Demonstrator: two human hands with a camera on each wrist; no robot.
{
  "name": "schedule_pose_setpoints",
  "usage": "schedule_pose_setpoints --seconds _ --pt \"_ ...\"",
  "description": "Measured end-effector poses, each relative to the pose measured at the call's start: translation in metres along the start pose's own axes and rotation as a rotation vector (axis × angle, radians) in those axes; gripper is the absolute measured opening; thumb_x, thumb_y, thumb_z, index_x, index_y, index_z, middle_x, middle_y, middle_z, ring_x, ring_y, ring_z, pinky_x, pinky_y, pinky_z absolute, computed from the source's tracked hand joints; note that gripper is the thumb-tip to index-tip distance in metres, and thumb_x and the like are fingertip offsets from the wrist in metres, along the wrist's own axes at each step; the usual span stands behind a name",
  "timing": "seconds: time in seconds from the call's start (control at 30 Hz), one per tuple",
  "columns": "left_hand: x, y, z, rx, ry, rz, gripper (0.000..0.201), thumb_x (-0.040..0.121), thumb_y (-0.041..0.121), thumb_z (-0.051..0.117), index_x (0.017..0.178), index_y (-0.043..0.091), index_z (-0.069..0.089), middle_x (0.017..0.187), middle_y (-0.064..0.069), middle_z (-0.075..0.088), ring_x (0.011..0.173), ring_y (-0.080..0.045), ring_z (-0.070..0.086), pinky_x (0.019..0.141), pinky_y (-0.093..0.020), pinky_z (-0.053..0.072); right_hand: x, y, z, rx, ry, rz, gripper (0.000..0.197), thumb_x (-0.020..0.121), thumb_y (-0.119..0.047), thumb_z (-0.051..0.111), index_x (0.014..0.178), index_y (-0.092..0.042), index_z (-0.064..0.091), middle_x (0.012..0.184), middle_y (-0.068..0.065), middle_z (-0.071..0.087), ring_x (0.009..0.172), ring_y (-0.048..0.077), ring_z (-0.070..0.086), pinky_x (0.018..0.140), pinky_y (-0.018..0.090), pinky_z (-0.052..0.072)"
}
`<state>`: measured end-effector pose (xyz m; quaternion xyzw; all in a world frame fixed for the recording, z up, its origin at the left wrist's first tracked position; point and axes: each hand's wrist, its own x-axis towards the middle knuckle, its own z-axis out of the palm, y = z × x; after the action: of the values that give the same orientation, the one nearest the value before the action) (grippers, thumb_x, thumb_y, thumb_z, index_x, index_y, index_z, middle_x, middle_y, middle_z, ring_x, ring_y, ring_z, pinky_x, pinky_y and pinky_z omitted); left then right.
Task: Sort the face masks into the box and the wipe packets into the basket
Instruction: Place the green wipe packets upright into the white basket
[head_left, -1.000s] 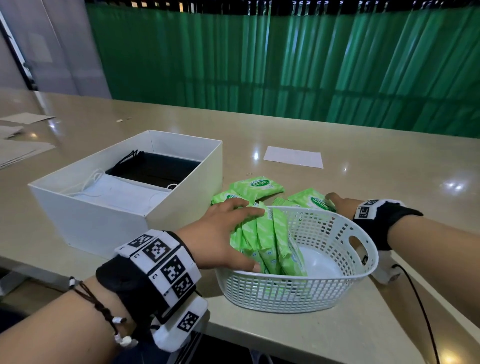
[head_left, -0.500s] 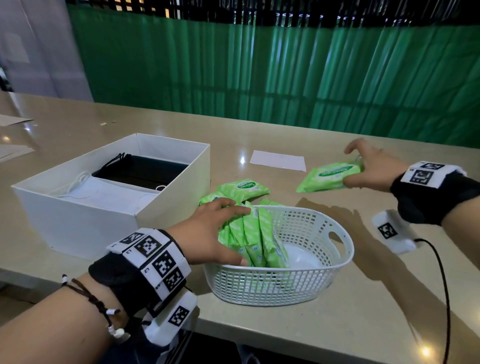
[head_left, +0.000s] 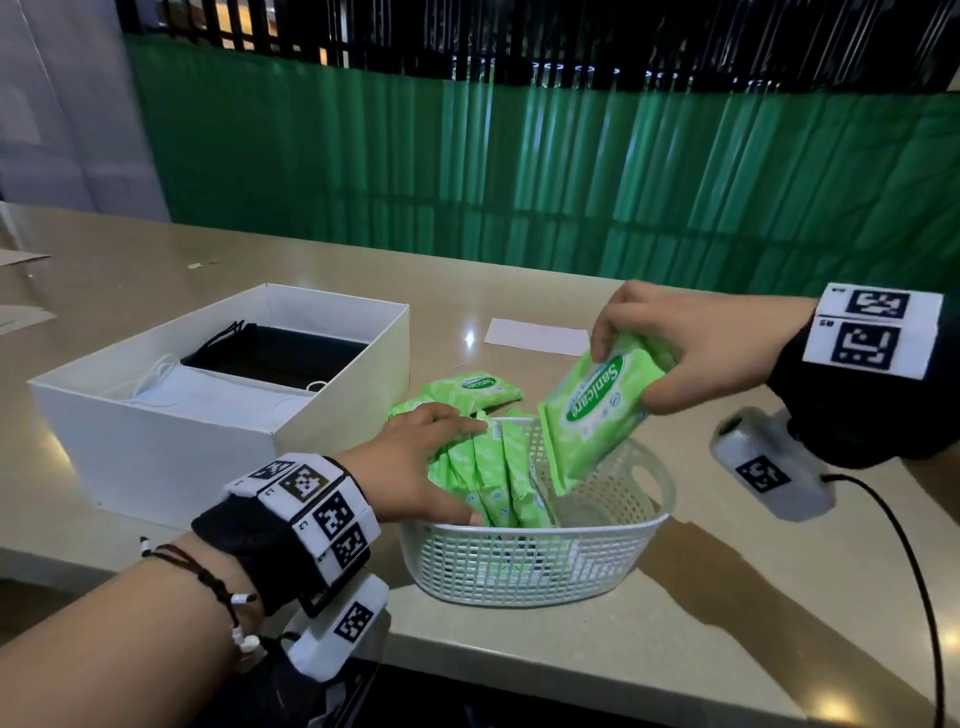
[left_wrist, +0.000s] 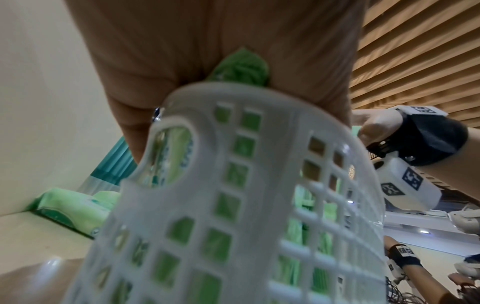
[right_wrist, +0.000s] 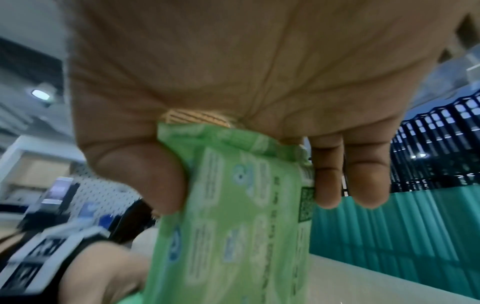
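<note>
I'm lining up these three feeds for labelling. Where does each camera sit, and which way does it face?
Head: worn on the head, looks forward and down at the box and basket; both forearms show.
Left wrist: under the left hand, looks along it at the basket wall.
Right wrist: under the right hand, looks at its held wipe packet.
Shared: head and left wrist both show the basket.

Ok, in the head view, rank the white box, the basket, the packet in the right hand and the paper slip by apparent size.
1. White box, clearly largest.
2. Basket.
3. Packet held by the right hand; it is raised nearer the camera, so it may look oversized.
4. Paper slip, smallest, though farthest away.
</note>
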<state>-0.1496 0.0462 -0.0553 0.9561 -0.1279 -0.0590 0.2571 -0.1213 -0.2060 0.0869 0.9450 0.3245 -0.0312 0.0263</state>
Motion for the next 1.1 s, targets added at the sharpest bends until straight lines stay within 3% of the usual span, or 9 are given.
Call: schedule_pose_setpoints --seconds 0.17,0.37,0.53,0.63,0.77,0.87,0.93,1.0,1.1 --pt "0.0 0.002 0.0 -0.008 0.007 -0.001 0.096 0.049 0.057 0.066 0.138 0.048 0.031 0.149 0.012 0.017 0.138 -0.013 0.016 0.112 -0.031 0.022 0.01 -0.013 0.026 -0.178 -0.142 -0.034 0.045 0.066 -0.041 0.068 0.106 -0.031 0.05 0.112 -0.009 0.035 0.089 0.012 0.047 0.082 0.032 0.047" --pt "0.0 0.002 -0.001 0.005 -0.004 -0.01 0.101 0.044 0.064 0.064 0.138 0.049 0.03 0.148 0.013 0.018 0.137 -0.013 0.018 0.112 -0.032 0.022 0.035 -0.03 0.059 -0.217 -0.235 -0.075 0.056 0.067 -0.043 0.07 0.113 -0.024 0.045 0.112 -0.003 0.037 0.095 0.02 0.051 0.078 0.037 0.05" --pt "0.0 0.002 0.0 -0.001 0.005 0.004 0.093 0.056 0.052 0.074 0.138 0.049 0.03 0.149 0.012 0.017 0.137 -0.012 0.016 0.111 -0.03 0.02 0.048 -0.034 0.076 -0.111 -0.236 -0.063 0.069 0.063 -0.045 0.077 0.108 -0.026 0.028 0.11 -0.006 0.034 0.072 0.017 0.05 0.062 0.032 0.045" --pt "0.001 0.0 0.0 -0.006 0.008 0.009 0.092 0.058 0.05 0.076 0.138 0.048 0.031 0.149 0.012 0.018 0.138 -0.012 0.016 0.113 -0.031 0.02 0.052 -0.033 0.077 -0.049 -0.275 -0.044 0.074 0.06 -0.053 0.08 0.104 -0.028 0.027 0.116 -0.007 0.034 0.075 0.015 0.052 0.067 0.032 0.045" --pt "0.001 0.0 0.001 -0.011 0.005 0.008 0.095 0.051 0.057 0.068 0.137 0.05 0.03 0.148 0.014 0.017 0.138 -0.011 0.015 0.112 -0.029 0.02 0.05 -0.027 0.067 0.088 -0.359 -0.014 0.077 0.065 -0.052 0.077 0.123 -0.031 0.03 0.125 -0.011 0.037 0.106 0.017 0.054 0.091 0.036 0.047" --pt "0.001 -0.002 0.001 -0.031 0.003 0.022 0.093 0.055 0.054 0.075 0.136 0.051 0.03 0.148 0.015 0.016 0.138 -0.01 0.014 0.112 -0.03 0.02 0.05 -0.011 0.054 0.186 -0.328 0.011 0.067 0.073 -0.049 0.072 0.127 -0.036 0.034 0.119 -0.02 0.041 0.112 0.012 0.054 0.098 0.033 0.042" --pt "0.001 -0.004 0.001 -0.032 0.003 0.023 0.097 0.048 0.063 0.071 0.135 0.053 0.03 0.149 0.016 0.015 0.138 -0.009 0.013 0.112 -0.03 0.02 0.056 0.007 0.043 0.198 -0.275 0.029 0.049 0.078 -0.046 0.068 0.119 -0.038 0.041 0.124 -0.017 0.047 0.108 0.011 0.058 0.098 0.032 0.043" --pt "0.002 -0.005 0.002 -0.022 0.005 0.024 0.103 0.037 0.073 0.06 0.134 0.056 0.028 0.149 0.017 0.014 0.139 -0.008 0.012 0.113 -0.031 0.02 0.063 0.028 0.032 0.191 -0.206 0.085 0.035 0.081 -0.041 0.065 0.11 -0.036 0.047 0.114 -0.015 0.056 0.104 0.016 0.06 0.095 0.032 0.045" --pt "0.002 -0.006 0.003 -0.025 0.012 0.029 0.101 0.036 0.075 0.055 0.131 0.059 0.026 0.148 0.019 0.013 0.138 -0.006 0.011 0.114 -0.03 0.02 0.077 0.059 0.027 0.03 -0.088 0.212 0.035 0.083 -0.042 0.064 0.113 -0.028 0.052 0.112 -0.01 0.059 0.103 0.017 0.058 0.089 0.028 0.043"
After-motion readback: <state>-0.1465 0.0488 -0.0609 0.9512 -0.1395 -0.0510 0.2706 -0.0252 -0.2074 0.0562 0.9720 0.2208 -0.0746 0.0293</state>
